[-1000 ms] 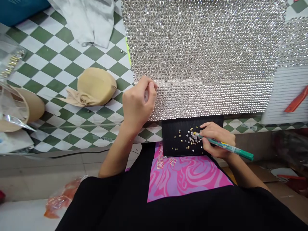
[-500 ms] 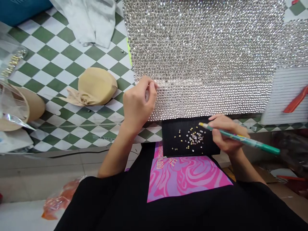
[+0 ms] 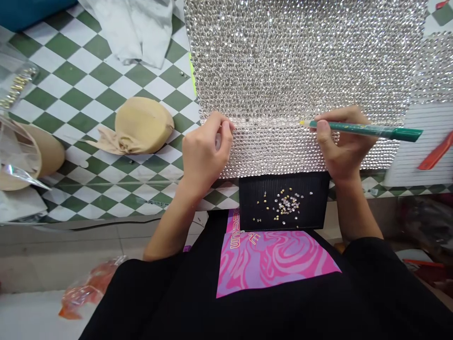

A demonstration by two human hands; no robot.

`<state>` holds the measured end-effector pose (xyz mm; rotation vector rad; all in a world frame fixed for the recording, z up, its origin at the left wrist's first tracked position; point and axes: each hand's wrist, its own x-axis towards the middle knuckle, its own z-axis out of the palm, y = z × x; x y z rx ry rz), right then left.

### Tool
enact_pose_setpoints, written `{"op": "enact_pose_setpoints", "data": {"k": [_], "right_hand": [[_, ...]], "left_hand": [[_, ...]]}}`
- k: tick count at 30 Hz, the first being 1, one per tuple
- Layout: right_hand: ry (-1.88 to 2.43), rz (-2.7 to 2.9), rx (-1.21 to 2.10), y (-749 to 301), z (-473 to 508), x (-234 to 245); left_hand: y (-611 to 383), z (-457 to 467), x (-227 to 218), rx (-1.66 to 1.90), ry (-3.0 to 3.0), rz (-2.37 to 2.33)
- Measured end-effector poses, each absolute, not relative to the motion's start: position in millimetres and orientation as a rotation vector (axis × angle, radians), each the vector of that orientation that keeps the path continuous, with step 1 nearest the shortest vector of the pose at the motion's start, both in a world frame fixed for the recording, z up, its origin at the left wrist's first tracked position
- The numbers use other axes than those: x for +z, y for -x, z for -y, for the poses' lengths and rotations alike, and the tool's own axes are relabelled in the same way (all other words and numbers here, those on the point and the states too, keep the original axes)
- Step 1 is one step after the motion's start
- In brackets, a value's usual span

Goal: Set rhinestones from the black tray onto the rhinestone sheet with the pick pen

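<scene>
A sheet of silvery rhinestones (image 3: 300, 61) lies over the tabletop, with a paler band crossing it near the front. My left hand (image 3: 207, 151) rests at the sheet's left edge, its fingers curled closed; whatever they hold, if anything, is hidden. In my right hand (image 3: 345, 141) is a green pencil-style picker (image 3: 364, 130), held almost level. Its yellow tip points left at the pale band; whether it touches cannot be made out. Below the sheet, a black tray (image 3: 313, 215) at the table's front edge carries loose clear and gold-coloured rhinestones (image 3: 288, 204).
On the green-and-white checked table (image 3: 81, 66) lie a beige knotted cloth bundle (image 3: 143, 125) and white cloth (image 3: 148, 33). A cardboard roll (image 3: 51, 148) stands far left. To the right, a red-handled tool (image 3: 437, 151) lies on a ribbed white board (image 3: 403, 165).
My right hand has moved up from over the black tray to the rhinestone sheet, carrying the picker to the pale band. My left hand has stayed in place.
</scene>
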<state>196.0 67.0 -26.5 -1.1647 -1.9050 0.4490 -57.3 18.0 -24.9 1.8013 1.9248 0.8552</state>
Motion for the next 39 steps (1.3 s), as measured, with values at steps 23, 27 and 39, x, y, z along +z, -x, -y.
{"op": "enact_pose_setpoints", "data": {"k": [23, 27, 39], "right_hand": [[1.032, 1.847, 0.825, -216.3, -2.1, -2.5], [0.990, 1.937, 1.004, -221.9, 25.2, -5.5], [1.169, 1.849, 0.699, -233.3, 59.7, -20.0]], "left_hand": [[57.0, -18.2, -24.4, 0.828, -1.781, -1.936], [57.1, -17.9, -25.4, 0.839, -1.792, -1.933], [56.9, -17.9, -27.2, 0.828, -1.843, -1.962]]}}
